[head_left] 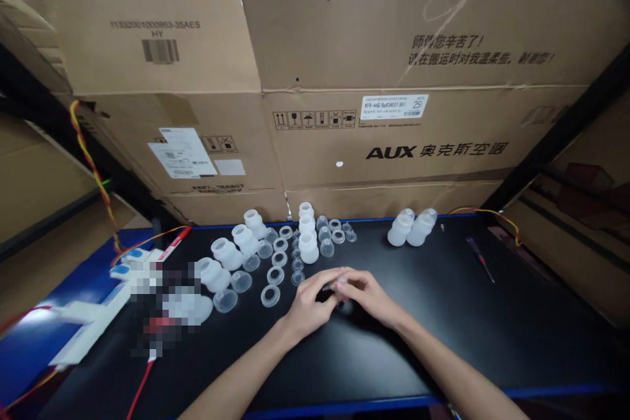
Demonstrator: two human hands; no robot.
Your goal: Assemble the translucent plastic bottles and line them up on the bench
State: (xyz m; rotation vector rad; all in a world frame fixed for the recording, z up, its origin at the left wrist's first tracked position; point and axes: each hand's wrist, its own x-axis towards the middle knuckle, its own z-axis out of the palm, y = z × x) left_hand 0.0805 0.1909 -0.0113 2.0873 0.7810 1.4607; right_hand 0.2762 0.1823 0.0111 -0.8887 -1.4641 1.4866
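Both my hands meet over the black table point(443, 315). My left hand point(310, 302) and my right hand point(367, 295) are closed in a pinch around one small translucent part point(340, 283) held between the fingertips. Just beyond them lie rows of clear silicone rings point(270, 295), small domed caps point(327, 247) and larger milky-white funnel-shaped pieces point(227, 253). Two assembled white pieces point(412, 228) lie on their sides at the back right.
Large cardboard boxes point(384, 79) wall off the back of the table. A small screwdriver point(481, 260) lies at the right. Red and yellow wires point(93, 170) and a white device point(88, 328) sit at the left, beside a blurred patch.
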